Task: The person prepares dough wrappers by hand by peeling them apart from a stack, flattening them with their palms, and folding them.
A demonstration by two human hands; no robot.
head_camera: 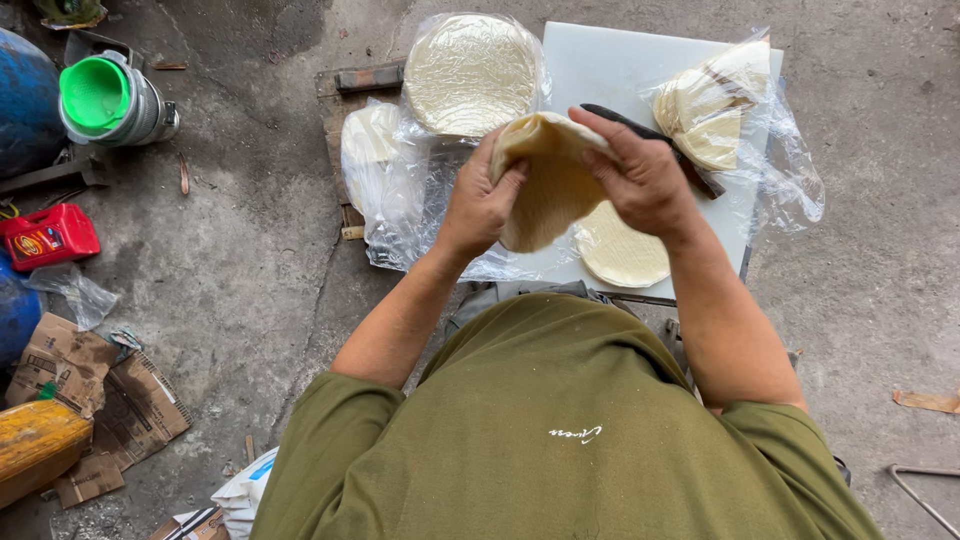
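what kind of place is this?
Likely an informal outdoor or workshop-floor food prep spot: bare stained concrete floor, a white cutting board set low with bagged round wrappers, and torn cardboard lying nearby.

- From my remote seat, I see the person wears an olive-green short-sleeved shirt point(560, 430), loose and creased across the front.
- A small white cursive mark point(575, 434) sits near the middle of that shirt.
- Both sleeves end above the elbows; forearms bare, without watch or bands.
- The left hand point(478, 205) and right hand point(640, 175), both above the shirt, are ungloved, with no rings showing.
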